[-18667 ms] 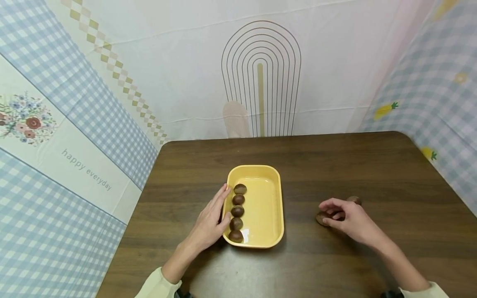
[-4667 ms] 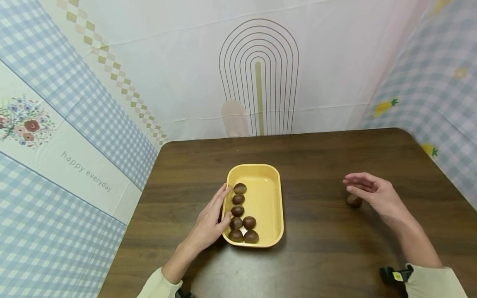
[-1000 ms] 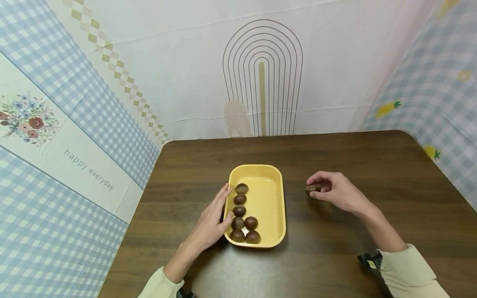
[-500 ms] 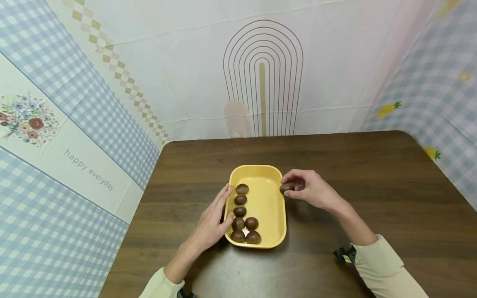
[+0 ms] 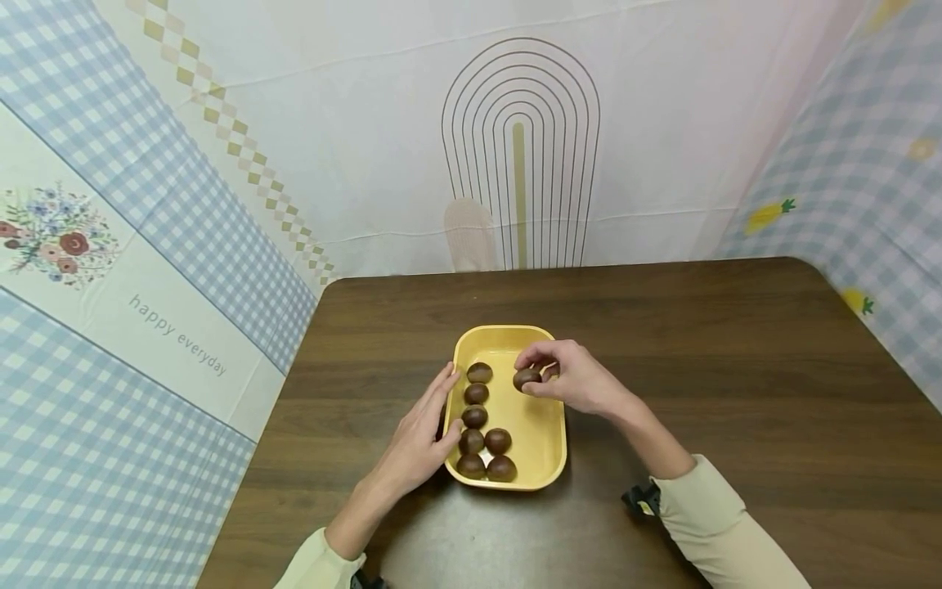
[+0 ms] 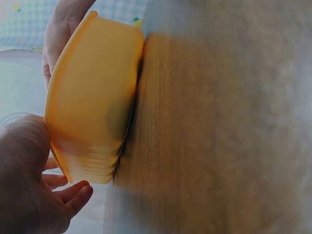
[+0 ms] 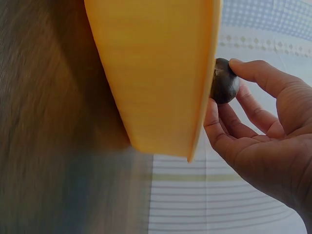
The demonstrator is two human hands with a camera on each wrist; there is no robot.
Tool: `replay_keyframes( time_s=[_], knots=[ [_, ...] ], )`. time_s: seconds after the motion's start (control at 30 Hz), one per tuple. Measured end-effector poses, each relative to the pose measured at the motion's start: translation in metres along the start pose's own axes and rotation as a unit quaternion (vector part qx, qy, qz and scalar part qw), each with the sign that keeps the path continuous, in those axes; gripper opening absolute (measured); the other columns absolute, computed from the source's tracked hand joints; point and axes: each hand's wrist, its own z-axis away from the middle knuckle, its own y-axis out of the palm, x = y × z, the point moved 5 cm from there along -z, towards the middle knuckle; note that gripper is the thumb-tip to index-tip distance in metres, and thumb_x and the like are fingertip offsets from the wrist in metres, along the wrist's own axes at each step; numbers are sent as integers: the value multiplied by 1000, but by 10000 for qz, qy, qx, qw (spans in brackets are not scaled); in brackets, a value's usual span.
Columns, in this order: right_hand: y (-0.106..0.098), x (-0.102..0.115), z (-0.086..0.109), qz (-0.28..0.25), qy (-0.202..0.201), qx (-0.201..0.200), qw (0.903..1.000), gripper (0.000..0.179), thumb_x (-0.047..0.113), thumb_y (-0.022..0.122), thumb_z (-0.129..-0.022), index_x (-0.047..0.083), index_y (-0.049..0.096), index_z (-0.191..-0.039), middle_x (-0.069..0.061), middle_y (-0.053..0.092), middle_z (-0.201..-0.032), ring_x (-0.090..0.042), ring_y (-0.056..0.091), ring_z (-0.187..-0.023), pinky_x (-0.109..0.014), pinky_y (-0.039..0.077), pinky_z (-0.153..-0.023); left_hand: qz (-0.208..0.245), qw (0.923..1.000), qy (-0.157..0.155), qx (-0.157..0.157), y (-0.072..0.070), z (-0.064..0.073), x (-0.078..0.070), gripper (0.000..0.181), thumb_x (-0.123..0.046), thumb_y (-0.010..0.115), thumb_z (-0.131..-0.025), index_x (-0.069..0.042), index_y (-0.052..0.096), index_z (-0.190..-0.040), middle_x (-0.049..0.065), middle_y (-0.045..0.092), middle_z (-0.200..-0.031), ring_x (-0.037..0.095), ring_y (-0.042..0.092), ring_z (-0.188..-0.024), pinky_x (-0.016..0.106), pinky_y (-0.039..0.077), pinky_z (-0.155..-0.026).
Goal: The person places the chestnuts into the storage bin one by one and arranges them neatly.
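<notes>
Dark wooden bench (image 5: 736,368) carries a yellow tray (image 5: 540,446); left hand (image 5: 415,433) rests flat-fingered, bracing its rim, while right hand (image 5: 577,384) pinches a chestnut (image 5: 527,379) above it.

A dark wooden bench (image 5: 736,368) stands before patterned wall cloths: an arch design (image 5: 521,155), gingham checks (image 5: 110,425), a flower print (image 5: 55,245).

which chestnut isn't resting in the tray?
The chestnut pinched by the right hand above the yellow tray; the other seven lie on its floor.
</notes>
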Motion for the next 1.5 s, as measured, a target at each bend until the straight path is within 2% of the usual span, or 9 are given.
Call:
replay_keyframes(
  time_s=[0.23,0.43,0.73,1.03,1.5],
  knots=[
    [20,2,-9,34,-221,107,9997,23,-4,82,-85,1,74,-105,-5,73,-101,-20,67,-91,-32,57,-78,-53,10000,-45,31,0,-1,0,71,-16,63,-101,-9,36,-166,9,27,-174,28,37,-154,57,41,-116],
    [34,2,-14,44,-339,248,9991,21,-8,81,-83,-2,73,-103,-9,73,-99,-22,66,-86,-33,57,-75,-59,9999,83,-97,-1,-2,-3,72,-13,65,-98,-6,38,-164,10,29,-173,31,39,-153,59,41,-115],
    [48,-1,-20,653,-184,288,9973,23,-8,83,-80,1,74,-100,-6,72,-91,-22,65,-81,-25,53,-69,-64,9998,120,-125,-1,-1,-4,72,-12,65,-98,-4,38,-164,10,29,-174,32,39,-153,59,41,-115],
    [61,-6,-23,994,284,584,9929,25,-4,85,-82,5,74,-102,-3,74,-93,-19,65,-81,-26,52,-69,-78,9999,65,-96,-1,0,-4,72,-13,65,-98,-5,38,-164,10,28,-174,33,39,-153,59,42,-114],
    [68,-10,-22,1408,475,792,9857,26,-1,87,-81,7,73,-101,-4,73,-93,-16,68,-83,-28,56,-73,-107,9998,124,-120,0,-1,-3,72,-13,64,-98,-5,38,-164,13,30,-173,33,40,-152,60,43,-113]
  ],
)
